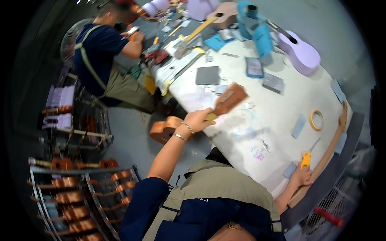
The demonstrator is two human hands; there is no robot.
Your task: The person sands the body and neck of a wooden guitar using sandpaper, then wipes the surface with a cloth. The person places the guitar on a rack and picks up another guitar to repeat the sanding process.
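Note:
My left hand is closed round the neck of a brown wooden ukulele. The body hangs past the table edge, and the slightly blurred headstock reaches over the white tabletop. A bit of yellow shows on the neck beside my fingers. Far to the right, my right hand grips a yellow-handled utility knife low on its handle. Its thin blade points away from me. Close to that hand lie a small grey-blue sandpaper piece and a long wooden strip along the table's right edge.
On the white table are a tape roll, a grey square pad, sanding blocks and a lilac ukulele. A co-worker works at the far left. Racks of ukuleles stand at lower left.

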